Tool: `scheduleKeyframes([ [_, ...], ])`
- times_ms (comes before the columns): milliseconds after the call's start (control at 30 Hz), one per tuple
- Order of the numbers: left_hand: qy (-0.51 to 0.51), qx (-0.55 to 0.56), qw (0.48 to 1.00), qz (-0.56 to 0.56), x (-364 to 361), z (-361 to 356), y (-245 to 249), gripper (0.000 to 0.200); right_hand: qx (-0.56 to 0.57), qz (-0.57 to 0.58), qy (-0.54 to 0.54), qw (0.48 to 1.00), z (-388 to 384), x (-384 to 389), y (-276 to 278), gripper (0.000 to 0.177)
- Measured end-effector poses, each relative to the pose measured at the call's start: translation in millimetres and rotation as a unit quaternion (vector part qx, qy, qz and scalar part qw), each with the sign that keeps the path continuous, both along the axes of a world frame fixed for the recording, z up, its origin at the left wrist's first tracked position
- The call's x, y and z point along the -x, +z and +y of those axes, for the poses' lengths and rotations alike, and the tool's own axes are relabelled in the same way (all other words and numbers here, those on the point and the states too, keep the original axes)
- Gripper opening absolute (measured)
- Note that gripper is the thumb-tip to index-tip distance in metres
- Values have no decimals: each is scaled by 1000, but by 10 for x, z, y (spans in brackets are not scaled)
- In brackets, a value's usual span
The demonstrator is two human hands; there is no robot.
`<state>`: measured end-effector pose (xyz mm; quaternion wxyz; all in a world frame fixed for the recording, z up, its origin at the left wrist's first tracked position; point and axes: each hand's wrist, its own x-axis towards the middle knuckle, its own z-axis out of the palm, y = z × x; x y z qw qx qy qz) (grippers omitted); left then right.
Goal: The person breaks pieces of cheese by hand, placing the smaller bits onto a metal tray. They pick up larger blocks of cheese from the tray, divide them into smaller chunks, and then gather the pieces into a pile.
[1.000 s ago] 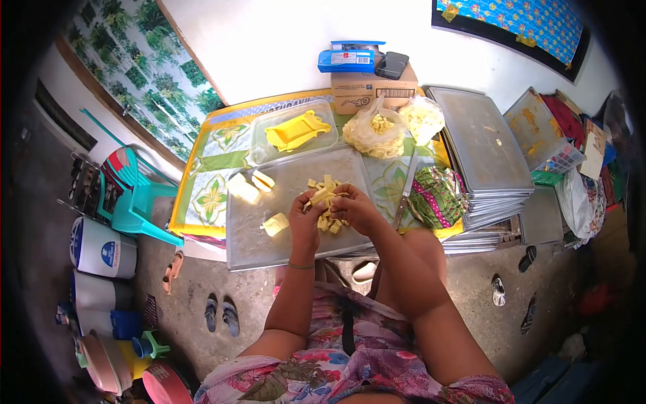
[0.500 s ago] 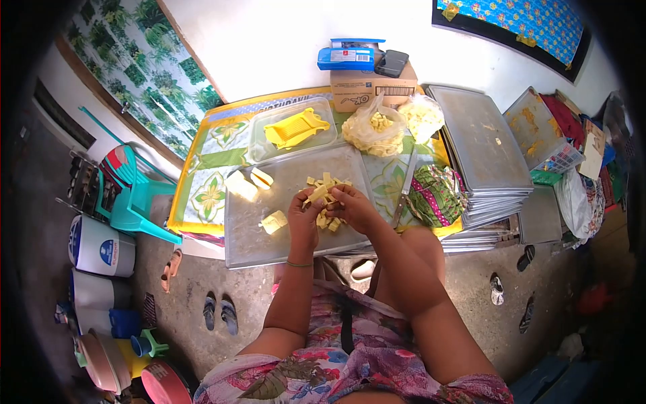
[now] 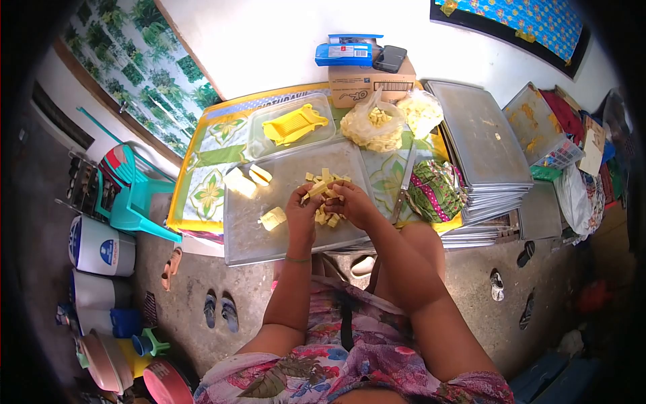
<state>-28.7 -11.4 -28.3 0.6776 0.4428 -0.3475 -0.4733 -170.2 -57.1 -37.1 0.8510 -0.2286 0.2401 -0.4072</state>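
Over a grey metal tray [image 3: 256, 246], both of my hands meet at a pile of small pale yellow cut pieces [image 3: 330, 219] that look like cheese. My left hand [image 3: 302, 210] pinches a pale yellow stick [image 3: 315, 190]. Fingers of my right hand [image 3: 354, 205] are closed at the stick's other side, against the pile; their tips are partly hidden. Left of the hands lies a pale yellow block [image 3: 273, 219]. Farther back on the tray sit a larger pale block [image 3: 241, 184] and a smaller chunk [image 3: 260, 175].
Behind the tray stand a clear plastic container [image 3: 256, 145] with a yellow slicer-like piece [image 3: 295, 126] and a bag of cut pieces [image 3: 372, 135]. To the right lie a knife [image 3: 405, 180], a bundled patterned cloth [image 3: 437, 192] and stacked metal trays [image 3: 481, 145]. A cardboard box [image 3: 360, 86] is at the wall.
Both hands stay over the pile, with only small finger movements around the stick. The view has shifted very slightly; the blocks and the tray have not moved.
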Motion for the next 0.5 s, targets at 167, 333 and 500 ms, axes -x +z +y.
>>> scheduleKeyframes([
  [167,3,-14,998,-53,66,-97,41,27,40,46,-9,998,13,-34,-27,40],
  [333,-13,0,997,-79,88,-243,-42,26,50,47,-34,997,-28,-29,-89,42],
  [500,-57,-5,997,-55,47,-290,-65,28,22,20,-63,998,-75,-17,-109,44],
])
